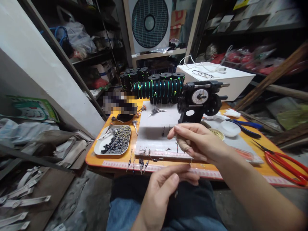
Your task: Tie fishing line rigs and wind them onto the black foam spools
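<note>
One small dark piece (176,193) shows just beneath the left hand (160,189), low over the person's lap, in front of the table's near edge. It's blurred, and I can't make out its long axis or which way it points, nor whether the fingers have hold of it. Those left fingers lie close together, reaching to the right, with the thumb lying near them. Above, over the white board (154,120), the right hand (196,141) has its fingers curled and its thumb near the forefinger, the gap narrow; what it holds, if anything, I can't tell.

Several thin dark rigs (141,163) lie at the near edge of the board, most with their length running toward the person. Left of them sits a white tray (97,148) heaped with little dark and yellowish bits. Behind the right hand stands a black machine (190,112) with a round dial, and a ridged roll (157,89) stretches leftward from it, lying level, with black spools (166,76) upright behind. Over on the right, blue-handled pliers (249,124) and red-handled scissors (286,165) rest on the orange table (115,163), the scissors' tips slanting away from the person, up and left.
</note>
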`<state>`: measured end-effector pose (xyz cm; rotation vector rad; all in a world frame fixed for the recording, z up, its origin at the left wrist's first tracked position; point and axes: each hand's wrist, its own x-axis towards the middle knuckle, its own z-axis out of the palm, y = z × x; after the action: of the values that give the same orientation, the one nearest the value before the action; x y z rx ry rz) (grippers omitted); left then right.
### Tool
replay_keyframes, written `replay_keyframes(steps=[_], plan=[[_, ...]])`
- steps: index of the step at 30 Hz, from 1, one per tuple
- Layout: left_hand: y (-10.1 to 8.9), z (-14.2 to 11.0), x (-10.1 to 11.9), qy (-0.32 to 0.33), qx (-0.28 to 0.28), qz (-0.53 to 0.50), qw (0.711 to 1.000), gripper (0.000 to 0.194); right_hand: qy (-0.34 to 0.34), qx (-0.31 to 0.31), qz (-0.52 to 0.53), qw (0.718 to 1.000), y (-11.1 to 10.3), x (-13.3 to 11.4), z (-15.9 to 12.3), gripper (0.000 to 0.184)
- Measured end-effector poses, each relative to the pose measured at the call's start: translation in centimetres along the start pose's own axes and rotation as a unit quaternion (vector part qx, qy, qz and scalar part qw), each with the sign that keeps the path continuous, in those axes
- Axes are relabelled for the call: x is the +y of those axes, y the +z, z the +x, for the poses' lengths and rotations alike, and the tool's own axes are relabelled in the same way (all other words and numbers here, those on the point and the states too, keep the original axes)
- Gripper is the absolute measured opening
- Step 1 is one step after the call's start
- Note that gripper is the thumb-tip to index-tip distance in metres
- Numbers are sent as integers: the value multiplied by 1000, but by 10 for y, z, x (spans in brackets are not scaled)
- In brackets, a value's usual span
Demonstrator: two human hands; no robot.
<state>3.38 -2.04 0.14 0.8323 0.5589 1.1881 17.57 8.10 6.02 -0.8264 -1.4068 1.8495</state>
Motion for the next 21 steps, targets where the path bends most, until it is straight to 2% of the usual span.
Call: replay_keyframes(steps=[3, 7, 12, 15, 18, 21], plan=[[0, 13, 17, 10, 20, 72, 997, 39, -6, -2, -69, 998, -3, -5, -1, 34], [3, 34, 31, 16, 58, 124, 990, 34, -13, -4, -112, 994, -2, -12, -1, 37], [7, 45, 36, 35, 37, 183, 982, 29, -1, 1, -107, 994, 2, -15, -3, 40], [7, 46, 34, 57, 50, 217, 973, 27, 11, -15, -37, 999, 2, -11, -2, 35], [5, 45, 28, 73, 64, 232, 968, 28, 19, -47, 93, 994, 1, -3, 2, 30], [4, 42, 18, 55, 56, 148, 986, 29, 55, -38, 211, 975, 3, 4, 9, 34]])
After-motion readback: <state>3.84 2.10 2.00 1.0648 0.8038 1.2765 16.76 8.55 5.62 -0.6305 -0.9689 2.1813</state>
